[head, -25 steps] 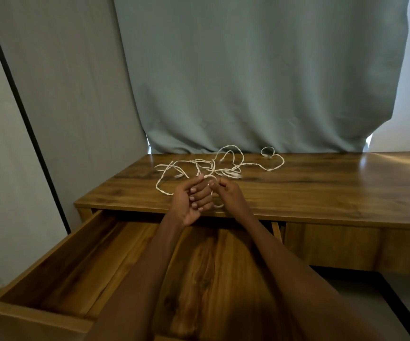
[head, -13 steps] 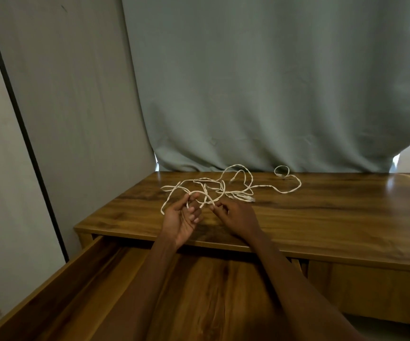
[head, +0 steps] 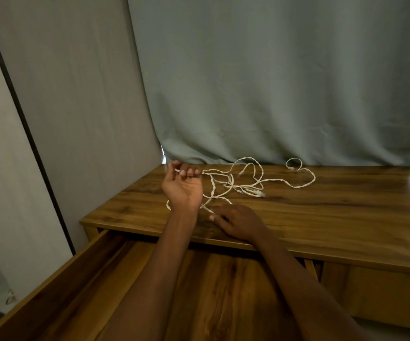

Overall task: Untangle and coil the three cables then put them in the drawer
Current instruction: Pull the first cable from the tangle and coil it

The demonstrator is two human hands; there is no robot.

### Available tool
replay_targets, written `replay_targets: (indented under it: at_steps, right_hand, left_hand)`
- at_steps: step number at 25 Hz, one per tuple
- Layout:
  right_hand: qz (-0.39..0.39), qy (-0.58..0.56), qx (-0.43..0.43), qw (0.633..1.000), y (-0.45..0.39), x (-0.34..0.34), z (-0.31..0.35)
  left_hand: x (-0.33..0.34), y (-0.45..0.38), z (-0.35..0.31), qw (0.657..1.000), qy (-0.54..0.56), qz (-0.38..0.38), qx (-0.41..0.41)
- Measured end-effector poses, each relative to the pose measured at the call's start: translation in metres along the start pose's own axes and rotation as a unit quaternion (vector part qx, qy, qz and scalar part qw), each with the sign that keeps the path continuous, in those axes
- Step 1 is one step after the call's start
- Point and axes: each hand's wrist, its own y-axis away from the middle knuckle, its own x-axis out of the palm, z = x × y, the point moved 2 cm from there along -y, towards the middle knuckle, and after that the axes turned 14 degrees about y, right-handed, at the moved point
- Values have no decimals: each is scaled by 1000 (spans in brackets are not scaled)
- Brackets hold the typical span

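A tangle of white cables (head: 245,183) lies on the wooden desk top (head: 322,212), with one loop trailing to the right. My left hand (head: 183,187) is raised palm up at the tangle's left end, its fingers curled around a cable strand. My right hand (head: 236,221) rests lower, near the desk's front edge, pinching another stretch of cable between fingertips. The open wooden drawer (head: 80,271) extends below both forearms; its visible floor holds nothing.
A grey-green curtain (head: 272,82) hangs right behind the desk. A grey wall panel with a dark vertical strip (head: 26,131) stands to the left. A closed drawer front (head: 376,291) sits at the right under the desk top.
My left hand has lifted up and to the left, drawing a cable strand out of the tangle. My right hand has slid a little nearer. The camera tilted up and closer.
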Motion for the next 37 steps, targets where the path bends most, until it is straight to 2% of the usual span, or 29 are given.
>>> replay_targets:
  at_steps: [2, 4, 6, 7, 9, 13, 14, 15, 16, 18, 19, 22, 24, 26, 28, 31, 34, 37]
  right_hand:
    - [3, 0, -11, 1000, 1, -1, 2]
    - [-6, 10, 11, 1000, 2, -2, 1]
    - [-28, 19, 33, 999, 4, -4, -3]
    - [-39, 21, 35, 998, 4, -6, -3]
    - [-54, 27, 25, 998, 4, -9, 0]
    - [-78, -10, 24, 997, 4, -15, 6]
    - [-85, -10, 29, 996, 3, -15, 5]
    - [-92, -5, 35, 995, 2, -16, 3]
    - [-98, -1, 44, 994, 2, -17, 0]
    - [-119, -8, 64, 991, 1, -17, -5]
    - [-126, -25, 77, 989, 1, -18, -7]
    - [-100, -90, 102, 986, -2, -15, -12]
    - [-80, -120, 126, 981, -5, -12, -19]
    - [-68, -136, 173, 973, -8, -9, -31]
    - [-40, -131, 192, 972, -12, -6, -37]
    - [-33, -38, 112, 992, -16, 0, -23]
    - [-55, 32, 28, 998, -15, 3, -11]
    - [-63, 68, -21, 995, -12, 4, -8]
  left_hand:
    - [-11, -8, -3, 998, -53, -16, 21]
    - [-27, -16, -11, 984, -174, -39, 27]
    - [-45, -21, -17, 939, -341, -46, 17]
    - [-52, -22, -19, 897, -441, -36, 16]
    - [-58, -18, -19, 779, -627, 9, 20]
    - [-57, -10, -19, 538, -837, 102, -25]
    - [-55, -6, -19, 496, -859, 119, -41]
    - [-53, -3, -19, 477, -867, 130, -62]
    - [-50, 2, -18, 472, -867, 134, -89]
    - [-44, 8, -16, 498, -842, 115, -175]
    - [-44, 9, -15, 530, -806, 97, -243]
    - [-46, 12, -12, 669, -566, 70, -476]
    - [-44, 16, -12, 734, -412, 96, -531]
    - [-37, 18, -14, 805, -309, 123, -491]
    - [-27, 17, -18, 876, -242, 131, -396]
    - [-21, 7, -17, 955, -139, 118, -234]
    - [-26, -4, -9, 990, -97, 58, -85]
    - [-31, -19, -2, 993, -117, -11, 19]
